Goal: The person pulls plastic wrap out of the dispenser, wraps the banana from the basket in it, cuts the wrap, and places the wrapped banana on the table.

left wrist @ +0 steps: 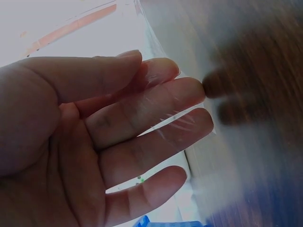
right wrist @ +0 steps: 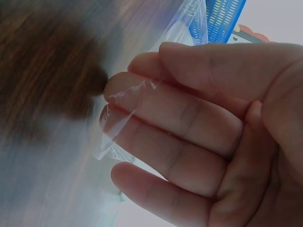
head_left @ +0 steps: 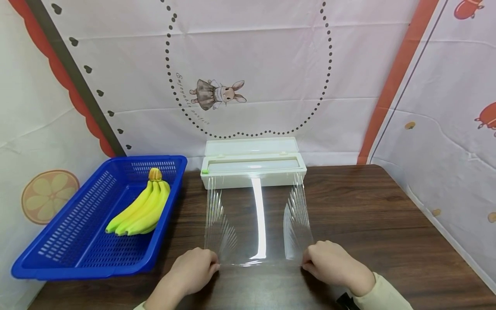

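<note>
A sheet of clear plastic wrap (head_left: 240, 219) stretches toward me from a white wrap dispenser (head_left: 253, 178), its lid raised at the back. My left hand (head_left: 195, 269) pinches the near left corner between thumb and index finger. The near right corner is pinched the same way by my right hand (head_left: 329, 262). In both wrist views the film's end lies over the fingers, for instance the left middle finger (left wrist: 161, 101) and the right middle finger (right wrist: 156, 101). Creases run along both sides of the sheet, and a bright reflection crosses its middle. A small green piece (head_left: 205, 171) sits at the dispenser's left end.
To the left stands a blue plastic basket (head_left: 94, 272) holding a bunch of yellow bananas (head_left: 143, 209). The dark wooden table (head_left: 356, 206) extends to the right. Printed cloth (head_left: 271, 64) hangs behind the dispenser and along both sides.
</note>
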### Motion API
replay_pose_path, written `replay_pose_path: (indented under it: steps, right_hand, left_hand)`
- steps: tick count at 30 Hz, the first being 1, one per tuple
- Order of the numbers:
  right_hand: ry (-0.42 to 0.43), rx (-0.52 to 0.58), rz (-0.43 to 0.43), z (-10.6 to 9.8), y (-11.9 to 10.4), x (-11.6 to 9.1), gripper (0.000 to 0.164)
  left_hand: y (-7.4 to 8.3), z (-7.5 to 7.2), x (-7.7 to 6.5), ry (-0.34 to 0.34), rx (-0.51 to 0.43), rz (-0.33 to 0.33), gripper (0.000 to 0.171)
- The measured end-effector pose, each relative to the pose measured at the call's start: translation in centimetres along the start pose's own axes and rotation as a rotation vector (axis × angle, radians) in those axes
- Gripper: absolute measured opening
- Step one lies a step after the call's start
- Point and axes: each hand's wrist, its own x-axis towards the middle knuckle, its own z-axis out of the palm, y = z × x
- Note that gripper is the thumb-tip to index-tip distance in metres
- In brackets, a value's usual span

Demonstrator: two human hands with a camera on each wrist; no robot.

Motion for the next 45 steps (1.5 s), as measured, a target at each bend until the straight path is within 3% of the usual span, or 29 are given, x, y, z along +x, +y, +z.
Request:
replay_pose_path:
  steps: [6, 21, 34, 45]
  right_hand:
    - [-0.006, 0.006, 0.002, 0.1, -0.1, -0.1, 0.023]
    - [-0.01, -0.008, 0.017, 0.3, -0.3, -0.8, 0.015]
    - [0.058, -0.075, -0.002, 0.9, -0.3, -1.6, 0.011]
    - [0.078, -0.046, -0.031, 1.3, 0.0, -1.7, 0.009]
  left_hand:
    - [0.0, 0.1, -0.1, -0.006, 0.001, 0.002, 0.012]
    - [0.1, 0.2, -0.6, 0.001, 0.0, 0.003, 0.01]
    - [0.1, 0.6, -0.8, 0.019, -0.009, 0.035, 0.014]
    - [-0.1, 1.1, -0.9, 0.064, 0.021, 0.066, 0.009]
